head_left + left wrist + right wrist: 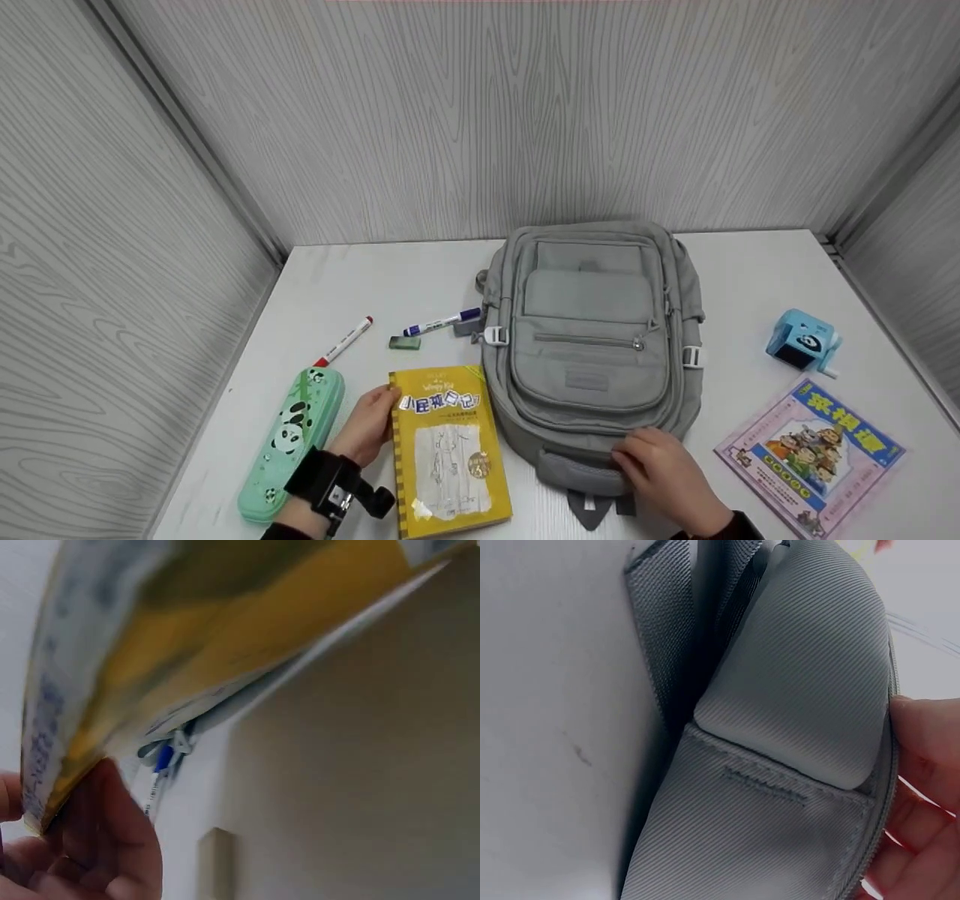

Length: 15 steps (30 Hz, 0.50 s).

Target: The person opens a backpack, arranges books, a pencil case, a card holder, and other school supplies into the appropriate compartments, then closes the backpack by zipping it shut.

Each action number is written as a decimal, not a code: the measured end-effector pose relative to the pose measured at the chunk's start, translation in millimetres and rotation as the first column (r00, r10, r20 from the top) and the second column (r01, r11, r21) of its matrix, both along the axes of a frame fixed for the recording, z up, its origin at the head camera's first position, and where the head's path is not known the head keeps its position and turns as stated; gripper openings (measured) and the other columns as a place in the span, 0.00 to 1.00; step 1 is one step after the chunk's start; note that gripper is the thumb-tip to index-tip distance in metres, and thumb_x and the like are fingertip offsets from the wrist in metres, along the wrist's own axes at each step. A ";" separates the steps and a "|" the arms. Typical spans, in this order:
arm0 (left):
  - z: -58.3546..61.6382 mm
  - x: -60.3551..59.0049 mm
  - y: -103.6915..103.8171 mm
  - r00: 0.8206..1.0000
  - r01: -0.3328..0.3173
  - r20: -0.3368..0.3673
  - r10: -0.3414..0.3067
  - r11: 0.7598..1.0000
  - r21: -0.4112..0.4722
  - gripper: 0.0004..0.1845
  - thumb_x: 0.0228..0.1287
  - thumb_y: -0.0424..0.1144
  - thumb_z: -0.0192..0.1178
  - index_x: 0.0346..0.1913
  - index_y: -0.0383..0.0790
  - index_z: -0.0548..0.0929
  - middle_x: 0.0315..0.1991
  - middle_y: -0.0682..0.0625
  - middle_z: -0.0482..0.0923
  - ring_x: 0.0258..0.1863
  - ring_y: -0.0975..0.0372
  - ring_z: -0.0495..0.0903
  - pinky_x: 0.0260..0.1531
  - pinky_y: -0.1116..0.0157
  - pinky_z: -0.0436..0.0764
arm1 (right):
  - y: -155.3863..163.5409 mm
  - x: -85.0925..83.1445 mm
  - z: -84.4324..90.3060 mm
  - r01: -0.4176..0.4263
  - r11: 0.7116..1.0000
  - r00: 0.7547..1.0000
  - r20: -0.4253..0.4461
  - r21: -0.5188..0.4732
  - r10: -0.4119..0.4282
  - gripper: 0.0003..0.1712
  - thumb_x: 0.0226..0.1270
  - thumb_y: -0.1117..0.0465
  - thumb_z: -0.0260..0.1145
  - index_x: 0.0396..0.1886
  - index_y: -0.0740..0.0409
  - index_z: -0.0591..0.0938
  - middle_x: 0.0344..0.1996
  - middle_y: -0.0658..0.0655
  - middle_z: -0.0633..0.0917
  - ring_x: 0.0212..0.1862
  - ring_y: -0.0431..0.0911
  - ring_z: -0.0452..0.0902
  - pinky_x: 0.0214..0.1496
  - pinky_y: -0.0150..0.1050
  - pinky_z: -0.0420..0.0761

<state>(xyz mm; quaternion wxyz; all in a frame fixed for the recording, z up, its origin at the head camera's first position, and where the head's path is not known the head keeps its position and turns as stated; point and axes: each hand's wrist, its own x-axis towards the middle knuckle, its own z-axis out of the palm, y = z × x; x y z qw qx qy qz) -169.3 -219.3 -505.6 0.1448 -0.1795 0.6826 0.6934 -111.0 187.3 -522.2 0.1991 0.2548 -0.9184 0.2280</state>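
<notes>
My left hand (367, 424) grips a yellow book (450, 480) by its left edge, near the upper corner. In the left wrist view, the thumb and fingers (124, 829) pinch the book's spine (49, 712), and the book is off the table there. A grey backpack (592, 360) lies flat to the right of the book, its carry handle (577, 474) toward me. My right hand (667, 476) pinches the backpack's near edge beside this handle. Close up in the right wrist view, the fingers (926, 735) hold the zipped rim (889, 787); part of the hand is out of frame.
Left of the book lies a green panda pencil case (292, 442), with a red-capped marker (343, 343) behind it. A blue marker (442, 322) and a green eraser (405, 343) lie behind the book. At right are a blue pencil sharpener (802, 341) and a pink book (772, 480).
</notes>
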 end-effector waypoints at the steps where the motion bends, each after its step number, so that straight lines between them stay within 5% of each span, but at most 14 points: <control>1: -2.2 0.9 1.1 1.000 0.016 0.010 -0.016 1.000 -0.012 0.23 0.80 0.41 0.39 0.65 0.28 0.69 0.33 0.51 0.86 0.27 0.67 0.83 0.24 0.72 0.76 | -0.1 -0.3 -0.2 -0.002 1.000 1.000 -0.003 -0.001 0.002 0.10 0.51 0.67 0.76 0.26 0.49 0.83 0.25 0.42 0.79 0.31 0.37 0.76 0.36 0.37 0.77; 9: -5.7 11.8 6.5 0.996 0.076 0.061 -0.066 0.981 -0.180 0.23 0.81 0.46 0.40 0.68 0.36 0.67 0.41 0.43 0.84 0.30 0.62 0.84 0.26 0.66 0.82 | -1.2 0.0 -0.1 0.005 1.000 1.000 0.009 0.000 -0.005 0.09 0.51 0.67 0.76 0.26 0.50 0.84 0.25 0.43 0.80 0.30 0.38 0.76 0.36 0.37 0.77; 15: -4.3 24.7 7.8 0.997 0.068 0.049 -0.062 0.989 -0.131 0.25 0.73 0.38 0.55 0.66 0.27 0.68 0.50 0.35 0.83 0.38 0.59 0.85 0.38 0.64 0.84 | -1.6 0.4 -0.9 0.008 1.000 1.000 -0.007 -0.008 -0.008 0.10 0.50 0.67 0.77 0.25 0.50 0.83 0.24 0.43 0.80 0.30 0.38 0.76 0.36 0.38 0.77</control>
